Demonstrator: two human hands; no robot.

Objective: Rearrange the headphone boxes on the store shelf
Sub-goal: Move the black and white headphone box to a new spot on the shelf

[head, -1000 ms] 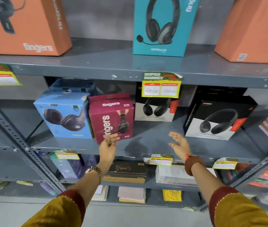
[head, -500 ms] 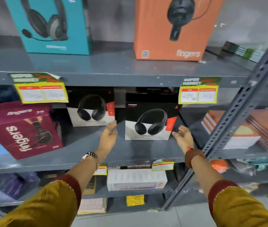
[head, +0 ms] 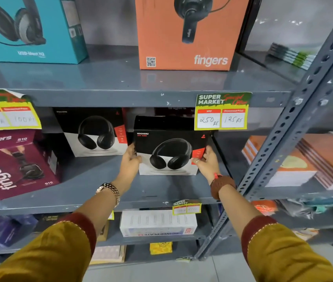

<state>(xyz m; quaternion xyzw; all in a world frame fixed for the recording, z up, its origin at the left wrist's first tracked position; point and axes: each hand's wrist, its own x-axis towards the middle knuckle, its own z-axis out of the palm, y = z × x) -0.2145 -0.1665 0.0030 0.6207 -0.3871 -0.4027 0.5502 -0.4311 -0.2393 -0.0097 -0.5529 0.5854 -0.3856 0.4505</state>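
Observation:
A black-and-white Rockerz headphone box (head: 168,143) stands on the middle shelf (head: 92,180), right of centre. My left hand (head: 131,161) grips its left edge and my right hand (head: 205,160) grips its right edge. A second, matching black box (head: 92,131) stands further back to its left. A maroon fingers box (head: 12,163) lies tilted at the far left of the same shelf. On the shelf above stand a teal headset box (head: 31,29) and an orange fingers box (head: 186,33).
A slanted perforated steel upright (head: 296,127) crosses the right side. Stacked notebooks (head: 296,161) fill the bay right of it. Price tags (head: 222,111) hang from the upper shelf edge. A white box (head: 157,222) and other goods sit on the lower shelves.
Both hands have reached forward and closed on the sides of the right-hand black box. The view has moved closer to the shelf.

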